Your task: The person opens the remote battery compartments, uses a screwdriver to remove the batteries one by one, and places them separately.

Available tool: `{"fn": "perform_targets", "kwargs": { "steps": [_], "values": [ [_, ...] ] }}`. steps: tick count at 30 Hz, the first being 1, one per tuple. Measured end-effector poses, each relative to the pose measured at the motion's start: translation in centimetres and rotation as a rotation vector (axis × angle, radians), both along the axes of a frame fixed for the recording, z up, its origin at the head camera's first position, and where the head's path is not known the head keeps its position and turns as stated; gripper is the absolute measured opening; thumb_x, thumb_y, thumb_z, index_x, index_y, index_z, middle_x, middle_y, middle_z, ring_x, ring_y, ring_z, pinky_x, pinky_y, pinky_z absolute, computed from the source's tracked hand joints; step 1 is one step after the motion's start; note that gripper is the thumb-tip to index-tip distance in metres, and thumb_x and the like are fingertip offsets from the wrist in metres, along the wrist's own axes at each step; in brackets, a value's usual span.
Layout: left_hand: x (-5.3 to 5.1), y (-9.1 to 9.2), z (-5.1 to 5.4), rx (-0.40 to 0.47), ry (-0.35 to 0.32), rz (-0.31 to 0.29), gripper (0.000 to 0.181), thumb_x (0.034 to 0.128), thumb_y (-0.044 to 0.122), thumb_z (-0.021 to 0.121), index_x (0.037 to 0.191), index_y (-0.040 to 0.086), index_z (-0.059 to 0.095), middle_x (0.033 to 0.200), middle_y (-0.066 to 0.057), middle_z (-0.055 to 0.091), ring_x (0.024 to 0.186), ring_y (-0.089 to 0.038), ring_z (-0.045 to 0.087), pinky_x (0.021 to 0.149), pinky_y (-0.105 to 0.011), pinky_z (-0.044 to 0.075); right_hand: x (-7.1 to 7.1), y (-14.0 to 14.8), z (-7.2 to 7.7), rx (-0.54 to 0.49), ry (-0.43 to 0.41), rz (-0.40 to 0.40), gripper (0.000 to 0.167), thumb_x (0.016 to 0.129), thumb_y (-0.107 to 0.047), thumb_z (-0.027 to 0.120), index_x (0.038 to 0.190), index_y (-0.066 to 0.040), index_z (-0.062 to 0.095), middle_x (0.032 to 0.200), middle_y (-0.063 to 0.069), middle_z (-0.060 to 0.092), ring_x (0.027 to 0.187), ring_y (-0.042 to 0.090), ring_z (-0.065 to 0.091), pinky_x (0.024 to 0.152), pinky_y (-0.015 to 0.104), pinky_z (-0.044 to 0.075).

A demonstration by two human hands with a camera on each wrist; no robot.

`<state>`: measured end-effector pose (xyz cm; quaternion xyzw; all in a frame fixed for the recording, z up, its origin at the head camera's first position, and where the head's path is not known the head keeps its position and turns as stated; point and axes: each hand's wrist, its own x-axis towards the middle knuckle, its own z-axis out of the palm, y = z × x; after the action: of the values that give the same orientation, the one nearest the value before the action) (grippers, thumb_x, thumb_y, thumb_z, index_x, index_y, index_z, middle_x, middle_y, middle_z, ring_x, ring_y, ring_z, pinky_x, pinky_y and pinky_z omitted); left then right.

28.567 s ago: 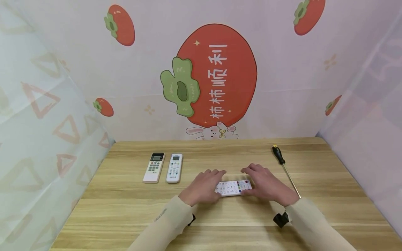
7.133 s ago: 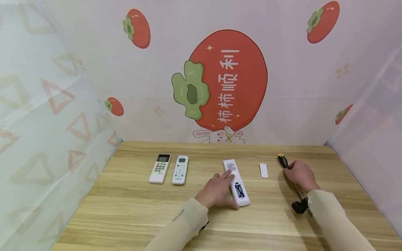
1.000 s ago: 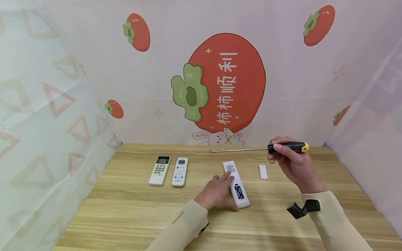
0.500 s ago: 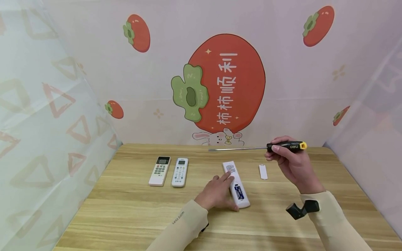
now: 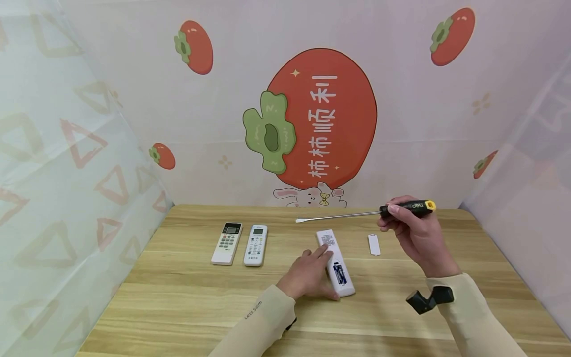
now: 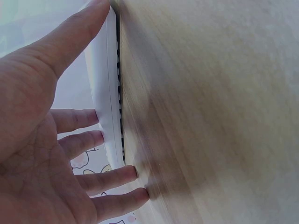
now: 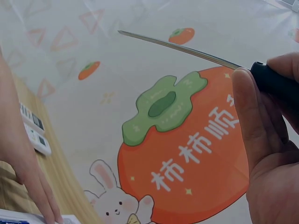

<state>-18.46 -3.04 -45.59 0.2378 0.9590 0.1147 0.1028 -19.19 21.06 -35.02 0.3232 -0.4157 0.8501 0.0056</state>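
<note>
A white remote (image 5: 341, 258) lies face down with its battery bay uncovered and blue batteries (image 5: 340, 273) inside. My left hand (image 5: 308, 275) rests on its left side, fingers fairly straight; in the left wrist view the thumb and two fingertips touch the remote's edge (image 6: 105, 70), and two other fingertips touch the table. My right hand (image 5: 417, 238) holds a black and yellow screwdriver (image 5: 412, 208) by the handle above the table, its shaft pointing left. The flat tip shows in the right wrist view. A small white cover (image 5: 373, 244) lies right of the remote.
Two more remotes, one with a black top (image 5: 226, 244) and one white (image 5: 256, 245), lie face up on the wooden table (image 5: 187, 297) at left. Behind stands a printed backdrop (image 5: 401, 168), with fabric walls on both sides.
Since half a second ago, the screwdriver has tilted slightly, its tip a little lower, and the handle has turned a bit in my right hand. The left hand and the remote have stayed put.
</note>
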Motion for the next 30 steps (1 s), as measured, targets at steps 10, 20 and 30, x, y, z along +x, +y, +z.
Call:
{"fn": "perform_targets", "kwargs": {
  "steps": [10,20,30],
  "values": [
    [-0.02,-0.01,-0.04,0.011,-0.013,0.003,0.106,0.0691,0.06,0.088,0.155,0.015,0.043,0.164,-0.002,0.031,0.137,-0.034,0.044,0.108,-0.047,0.043,0.04,0.12,0.15,-0.009,-0.046,-0.03,0.034,0.103,0.013,0.038,0.099,0.006,0.071,0.086,0.015,0.072,0.07,0.021,0.075,0.065,0.028,0.061],
    [0.07,-0.07,0.04,0.013,0.005,-0.005,0.108,0.0669,0.06,0.089,0.154,0.014,0.044,0.164,-0.002,0.031,0.135,-0.035,0.045,0.107,-0.048,0.044,0.19,0.25,0.25,0.013,-0.088,-0.052,0.034,0.103,0.01,0.039,0.097,0.003,0.072,0.086,0.013,0.073,0.069,0.019,0.074,0.064,0.027,0.06],
    [0.11,-0.07,-0.02,0.015,0.022,-0.011,0.108,0.0666,0.06,0.089,0.153,0.013,0.045,0.163,-0.004,0.033,0.135,-0.036,0.046,0.107,-0.048,0.045,0.24,0.08,0.16,-0.078,-0.06,0.031,0.032,0.101,0.014,0.036,0.101,0.01,0.068,0.089,0.019,0.071,0.074,0.025,0.075,0.067,0.029,0.061]
  ]
}}
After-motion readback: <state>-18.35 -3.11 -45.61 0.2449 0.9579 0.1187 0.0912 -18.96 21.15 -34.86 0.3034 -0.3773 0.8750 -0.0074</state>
